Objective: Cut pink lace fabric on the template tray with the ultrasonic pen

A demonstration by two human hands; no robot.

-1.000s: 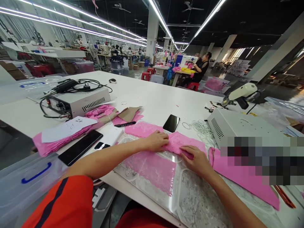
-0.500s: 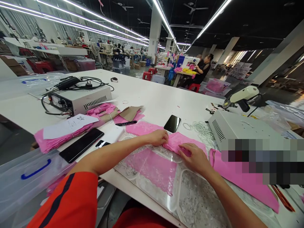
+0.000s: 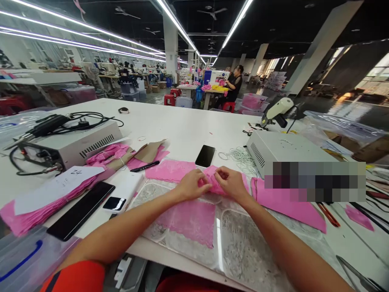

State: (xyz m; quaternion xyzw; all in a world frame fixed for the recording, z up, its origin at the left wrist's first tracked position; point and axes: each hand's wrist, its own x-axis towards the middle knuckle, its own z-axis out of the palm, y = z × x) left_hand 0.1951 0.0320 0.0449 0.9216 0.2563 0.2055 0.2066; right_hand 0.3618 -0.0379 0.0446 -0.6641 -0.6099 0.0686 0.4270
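The right hand (image 3: 232, 183) has moved in toward the left hand (image 3: 191, 185) since the earlier frame, its flat, spread fingers now drawn into a pinch, and the head view has turned rightward. The right thumb and forefinger close narrowly on the crumpled piece of pink lace fabric (image 3: 243, 181), which lies between and under the hands, just in front of the black smartphone (image 3: 205, 156). The left thumb and fingers are slightly parted at its left side; whether they grip any of it, I cannot tell.

A flat pink lace strip (image 3: 167, 169) lies left of the hands, near the black marker pen (image 3: 145, 166). A pink scalloped lace panel (image 3: 194, 223) lies nearer the body, on the grey, clear-covered work surface (image 3: 249, 243). Right of the phone sits a tangle of pale green cord (image 3: 243, 159), beside the grey metal box (image 3: 285, 148).
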